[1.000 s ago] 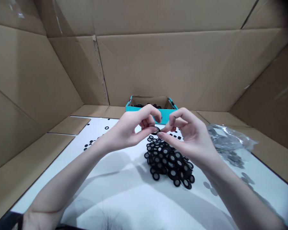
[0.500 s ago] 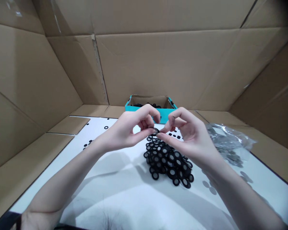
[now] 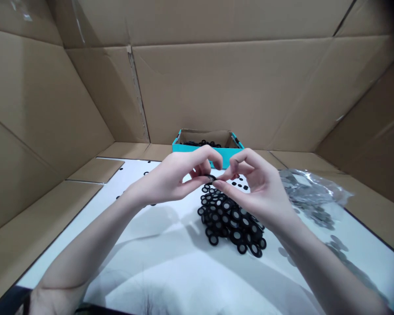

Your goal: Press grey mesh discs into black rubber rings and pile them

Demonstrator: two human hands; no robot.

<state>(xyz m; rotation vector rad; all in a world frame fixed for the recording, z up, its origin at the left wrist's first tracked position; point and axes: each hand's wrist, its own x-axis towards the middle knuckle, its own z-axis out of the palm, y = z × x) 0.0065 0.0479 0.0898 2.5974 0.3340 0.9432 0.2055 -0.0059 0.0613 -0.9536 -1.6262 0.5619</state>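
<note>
One left hand [image 3: 164,181] and one right hand [image 3: 258,191] pinching a black ring [image 3: 211,177] between them, just above a black ring pile [image 3: 230,221].

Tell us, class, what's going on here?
A person holds a small black ring between the left hand and the right hand. Below lies a heap of similar black rings on a white sheet. Behind stands a teal box holding more, and to the right lies a clear plastic bag of grey discs.
</note>
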